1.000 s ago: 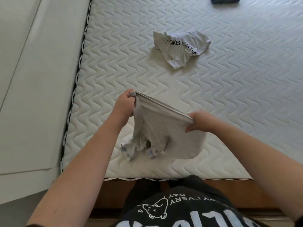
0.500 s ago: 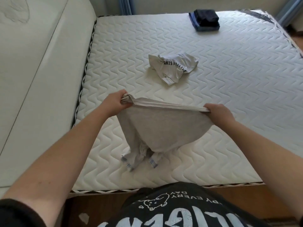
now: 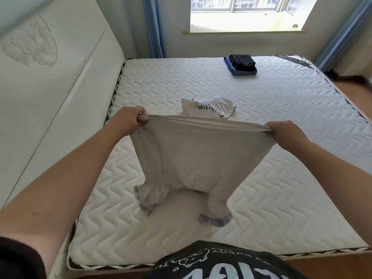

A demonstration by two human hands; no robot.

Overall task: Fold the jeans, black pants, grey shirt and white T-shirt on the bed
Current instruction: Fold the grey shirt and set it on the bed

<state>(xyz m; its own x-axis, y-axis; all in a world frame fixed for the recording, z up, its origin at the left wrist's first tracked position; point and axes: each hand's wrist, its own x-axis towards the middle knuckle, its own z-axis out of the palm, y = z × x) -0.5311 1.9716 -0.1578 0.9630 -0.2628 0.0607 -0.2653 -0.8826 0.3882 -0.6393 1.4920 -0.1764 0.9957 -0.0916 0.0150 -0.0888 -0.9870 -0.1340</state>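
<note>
I hold the grey shirt (image 3: 193, 156) up over the near half of the bed (image 3: 281, 121). My left hand (image 3: 128, 119) grips one end of its stretched hem and my right hand (image 3: 285, 135) grips the other. The shirt hangs upside down, its blue-trimmed sleeves touching the mattress. Beyond it lies the white T-shirt (image 3: 209, 108), crumpled, with black lettering. At the far right of the bed sit the folded black pants (image 3: 242, 61) on top of the folded jeans (image 3: 244, 72).
A white padded headboard (image 3: 50, 93) runs along the left side of the bed. A window (image 3: 241, 11) with blue curtains is at the far wall. Wooden floor (image 3: 358, 97) shows to the right.
Both hands have lifted the grey shirt and moved apart, pulling its hem taut. My head has tilted up, bringing the far wall and window into view.
</note>
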